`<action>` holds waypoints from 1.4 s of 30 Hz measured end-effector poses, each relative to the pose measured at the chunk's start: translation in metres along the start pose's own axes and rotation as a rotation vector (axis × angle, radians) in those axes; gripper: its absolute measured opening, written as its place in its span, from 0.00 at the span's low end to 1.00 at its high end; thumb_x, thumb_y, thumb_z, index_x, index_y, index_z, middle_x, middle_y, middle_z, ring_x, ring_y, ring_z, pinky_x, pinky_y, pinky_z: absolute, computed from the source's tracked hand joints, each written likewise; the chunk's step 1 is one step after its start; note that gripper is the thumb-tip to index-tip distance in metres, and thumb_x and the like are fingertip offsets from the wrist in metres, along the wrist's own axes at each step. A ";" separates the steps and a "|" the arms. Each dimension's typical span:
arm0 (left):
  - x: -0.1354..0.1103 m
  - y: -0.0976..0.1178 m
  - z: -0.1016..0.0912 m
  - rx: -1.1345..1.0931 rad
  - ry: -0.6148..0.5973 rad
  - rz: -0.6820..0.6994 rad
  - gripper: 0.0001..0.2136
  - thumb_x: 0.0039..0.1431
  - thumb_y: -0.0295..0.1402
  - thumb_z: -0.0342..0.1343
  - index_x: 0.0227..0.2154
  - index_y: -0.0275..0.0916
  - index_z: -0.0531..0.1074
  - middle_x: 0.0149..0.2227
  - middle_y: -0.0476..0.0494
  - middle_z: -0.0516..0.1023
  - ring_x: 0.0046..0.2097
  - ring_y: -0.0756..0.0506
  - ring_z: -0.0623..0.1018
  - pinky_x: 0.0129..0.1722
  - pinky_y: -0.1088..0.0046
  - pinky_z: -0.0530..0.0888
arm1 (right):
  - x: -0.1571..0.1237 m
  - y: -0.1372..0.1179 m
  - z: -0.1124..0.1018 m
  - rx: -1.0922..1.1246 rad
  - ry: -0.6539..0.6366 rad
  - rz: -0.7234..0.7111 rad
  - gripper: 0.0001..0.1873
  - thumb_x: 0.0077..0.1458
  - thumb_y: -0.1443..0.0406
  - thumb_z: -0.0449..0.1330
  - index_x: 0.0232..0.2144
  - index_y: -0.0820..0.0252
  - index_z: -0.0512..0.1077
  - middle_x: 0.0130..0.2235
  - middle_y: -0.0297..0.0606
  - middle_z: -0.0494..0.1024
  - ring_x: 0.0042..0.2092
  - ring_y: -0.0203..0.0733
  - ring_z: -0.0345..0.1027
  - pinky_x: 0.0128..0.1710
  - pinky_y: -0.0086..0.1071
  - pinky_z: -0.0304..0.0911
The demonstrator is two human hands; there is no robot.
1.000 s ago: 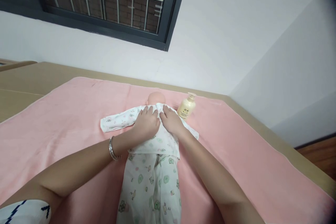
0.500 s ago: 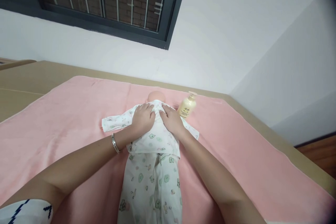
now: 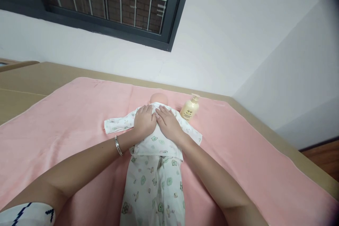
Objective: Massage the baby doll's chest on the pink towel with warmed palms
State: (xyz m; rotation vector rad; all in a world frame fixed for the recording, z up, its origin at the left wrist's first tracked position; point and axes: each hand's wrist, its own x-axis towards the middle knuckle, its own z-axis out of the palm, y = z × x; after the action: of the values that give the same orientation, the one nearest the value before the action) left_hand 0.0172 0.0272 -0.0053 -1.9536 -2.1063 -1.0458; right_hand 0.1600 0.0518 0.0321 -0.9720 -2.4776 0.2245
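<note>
While a person is leaning over the table [image 3: 23, 81], both bare hands are resting palm-down on a doll [image 3: 159, 98] that is lying along the middle of the frame, its rounded head pointing toward the window. The left hand [image 3: 145, 122] is lying flat on the upper part of the white printed shirt [image 3: 156, 144], its fingers held close together, only the tips parting a little. The right hand [image 3: 169, 125] is covering the other side of the shirt, its fingers slightly spread and pointing to the upper left. The two thumbs are almost meeting at the centre; whether they are touching, I cannot tell. Neither hand is pinching the fabric, as far as I am seeing.

One shirt sleeve is stretching out left of the hands, the other is slanting down to the right, and the printed trousers [image 3: 153, 190] are running off the bottom edge. Just beside the doll's shoulder, right of centre, a pale yellow pump bottle [image 3: 189, 108] is standing on the pink cloth [image 3: 66, 123]. A silver bracelet [image 3: 118, 146] is circling the left wrist. At the upper left, a dark-framed window [image 3: 132, 3] is showing metal bars and brickwork.
</note>
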 end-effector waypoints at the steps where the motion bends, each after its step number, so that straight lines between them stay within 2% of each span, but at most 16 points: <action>1: 0.000 -0.001 0.001 -0.011 0.004 0.000 0.20 0.65 0.31 0.41 0.55 0.29 0.68 0.54 0.31 0.75 0.57 0.35 0.72 0.60 0.54 0.67 | 0.000 0.001 0.002 0.031 -0.022 0.001 0.27 0.69 0.57 0.42 0.61 0.64 0.66 0.66 0.50 0.61 0.69 0.52 0.49 0.67 0.54 0.43; 6: 0.000 -0.003 0.003 -0.055 0.023 0.014 0.20 0.65 0.32 0.42 0.54 0.32 0.69 0.54 0.34 0.76 0.56 0.36 0.73 0.59 0.54 0.68 | 0.000 0.007 0.000 0.066 0.137 0.009 0.26 0.67 0.62 0.45 0.63 0.66 0.63 0.67 0.50 0.58 0.70 0.48 0.47 0.68 0.50 0.44; 10: 0.001 -0.005 0.005 -0.086 0.023 0.020 0.20 0.64 0.32 0.43 0.54 0.33 0.70 0.54 0.35 0.76 0.58 0.37 0.73 0.60 0.55 0.67 | 0.002 0.014 0.000 0.085 0.015 0.016 0.25 0.64 0.66 0.46 0.61 0.62 0.67 0.65 0.48 0.62 0.68 0.49 0.51 0.68 0.54 0.44; 12: 0.000 -0.005 0.005 -0.098 0.023 0.025 0.20 0.63 0.32 0.43 0.54 0.33 0.70 0.54 0.34 0.76 0.58 0.37 0.72 0.61 0.53 0.67 | 0.003 0.017 0.000 0.093 0.042 0.026 0.25 0.63 0.67 0.47 0.60 0.63 0.67 0.65 0.48 0.62 0.68 0.49 0.51 0.68 0.52 0.44; 15: 0.000 -0.005 0.005 -0.117 0.025 0.038 0.20 0.63 0.32 0.43 0.55 0.33 0.69 0.56 0.34 0.75 0.59 0.36 0.72 0.61 0.52 0.67 | 0.004 0.018 -0.002 0.069 0.101 -0.014 0.27 0.63 0.66 0.49 0.63 0.65 0.63 0.67 0.50 0.59 0.69 0.48 0.48 0.69 0.49 0.43; 17: 0.000 -0.005 0.004 -0.122 0.021 0.039 0.21 0.63 0.32 0.43 0.56 0.34 0.69 0.57 0.34 0.74 0.59 0.37 0.71 0.61 0.52 0.67 | 0.003 0.017 -0.004 0.048 0.010 -0.077 0.26 0.65 0.64 0.48 0.63 0.64 0.62 0.67 0.49 0.60 0.69 0.48 0.48 0.68 0.50 0.42; 20: 0.003 -0.007 0.003 -0.139 -0.029 0.018 0.21 0.62 0.32 0.44 0.55 0.34 0.70 0.57 0.35 0.74 0.59 0.37 0.71 0.62 0.53 0.66 | 0.002 0.012 -0.015 0.019 -0.120 -0.131 0.22 0.66 0.63 0.48 0.58 0.62 0.68 0.62 0.48 0.68 0.66 0.49 0.57 0.66 0.48 0.47; 22: 0.005 -0.007 0.000 -0.168 -0.073 -0.020 0.21 0.62 0.33 0.44 0.55 0.34 0.70 0.57 0.34 0.74 0.60 0.37 0.71 0.63 0.53 0.65 | 0.000 0.008 -0.031 -0.002 -0.159 -0.133 0.18 0.65 0.64 0.50 0.52 0.61 0.73 0.55 0.47 0.75 0.60 0.49 0.65 0.62 0.45 0.55; 24: 0.007 -0.003 -0.004 -0.220 -0.099 -0.077 0.21 0.62 0.35 0.44 0.54 0.34 0.71 0.57 0.34 0.74 0.61 0.36 0.71 0.63 0.53 0.64 | -0.003 0.007 -0.051 0.008 -0.185 -0.107 0.18 0.64 0.64 0.50 0.50 0.58 0.74 0.50 0.43 0.79 0.54 0.49 0.70 0.55 0.41 0.61; 27: 0.012 0.016 -0.013 -0.351 -0.033 -0.157 0.21 0.60 0.36 0.47 0.54 0.37 0.71 0.59 0.36 0.72 0.63 0.36 0.68 0.66 0.52 0.61 | -0.005 0.016 -0.079 0.041 -0.085 -0.010 0.22 0.65 0.64 0.48 0.58 0.57 0.69 0.54 0.41 0.77 0.55 0.49 0.69 0.57 0.42 0.60; 30: 0.028 0.051 -0.020 -0.668 0.031 -0.177 0.21 0.58 0.36 0.49 0.52 0.36 0.72 0.60 0.36 0.72 0.63 0.39 0.69 0.67 0.57 0.60 | -0.002 0.035 -0.096 -0.019 0.101 0.082 0.25 0.63 0.67 0.49 0.60 0.65 0.67 0.59 0.46 0.72 0.60 0.50 0.65 0.66 0.46 0.46; 32: 0.045 0.077 -0.020 -1.018 -0.081 -0.258 0.20 0.57 0.37 0.49 0.48 0.31 0.74 0.56 0.31 0.74 0.59 0.40 0.74 0.63 0.62 0.67 | 0.001 0.048 -0.100 -0.065 0.199 0.137 0.26 0.61 0.68 0.49 0.60 0.69 0.67 0.60 0.49 0.71 0.62 0.50 0.62 0.69 0.47 0.41; 34: 0.067 0.098 -0.015 -1.345 -0.285 -0.443 0.25 0.60 0.39 0.44 0.53 0.26 0.69 0.56 0.24 0.74 0.56 0.39 0.77 0.59 0.63 0.72 | 0.003 0.060 -0.101 -0.094 0.259 0.175 0.27 0.60 0.69 0.49 0.61 0.73 0.64 0.62 0.52 0.67 0.65 0.51 0.56 0.69 0.47 0.40; 36: 0.090 0.110 -0.007 -1.529 -0.450 -0.590 0.30 0.63 0.44 0.39 0.58 0.24 0.63 0.58 0.21 0.70 0.57 0.39 0.76 0.57 0.63 0.73 | 0.004 0.068 -0.100 -0.105 0.273 0.196 0.30 0.58 0.71 0.49 0.62 0.76 0.61 0.66 0.55 0.60 0.68 0.52 0.50 0.69 0.47 0.40; 38: 0.109 0.115 0.003 -1.581 -0.494 -0.677 0.34 0.63 0.48 0.36 0.62 0.25 0.58 0.62 0.22 0.66 0.61 0.40 0.73 0.58 0.63 0.72 | 0.005 0.075 -0.098 -0.078 0.261 0.226 0.32 0.56 0.72 0.49 0.63 0.77 0.59 0.66 0.56 0.58 0.69 0.52 0.48 0.69 0.48 0.43; 42: 0.131 0.114 0.014 -1.601 -0.449 -0.723 0.37 0.63 0.51 0.31 0.66 0.25 0.50 0.67 0.24 0.58 0.66 0.42 0.65 0.59 0.67 0.71 | 0.004 0.082 -0.090 -0.029 0.258 0.253 0.31 0.55 0.72 0.48 0.62 0.72 0.61 0.63 0.50 0.65 0.66 0.50 0.55 0.66 0.44 0.52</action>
State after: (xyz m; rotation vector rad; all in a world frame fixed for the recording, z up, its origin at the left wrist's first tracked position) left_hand 0.1026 0.1403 0.0963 -1.6675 -2.4094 -3.5219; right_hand 0.2494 0.1133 0.0867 -1.2433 -2.1294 0.1336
